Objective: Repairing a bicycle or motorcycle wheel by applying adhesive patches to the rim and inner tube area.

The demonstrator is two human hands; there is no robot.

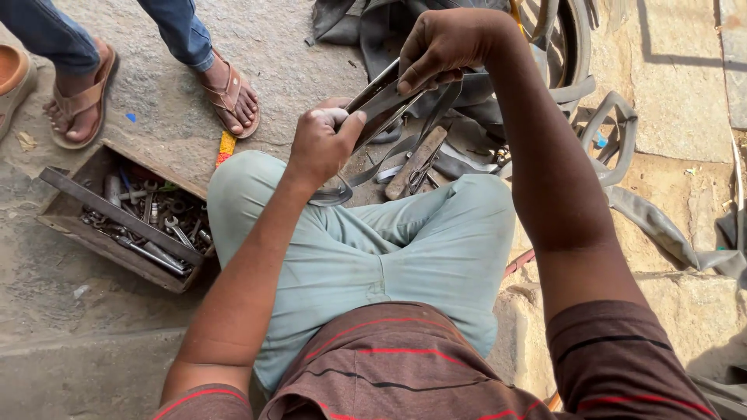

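Head view, looking down over my knees. I'm squatting on rough stone ground in pale green trousers point(405, 249).

My left hand point(323, 144) is fisted, thumb up, clamped on the lower end of a strip of dark rubber tube point(381, 105). My right hand point(443, 47) is closed over the strip's upper end, fingers curled, pinching it. The strip runs taut and slanted between both hands, above and just ahead of my knees. A loose loop of it hangs below my left fist, near my left knee.

On the ground just beyond my knees: a wooden-handled tool point(416, 163), with what look like scissors point(420, 177) against it. Farther out, a heap of dark rubber tubes point(615, 148) trails to my right.

To my left, an open wooden toolbox point(93, 233) with spanners point(175, 229) and other metal bits inside. Beyond it, another person's feet in brown sandals point(229, 97), blue jeans above.
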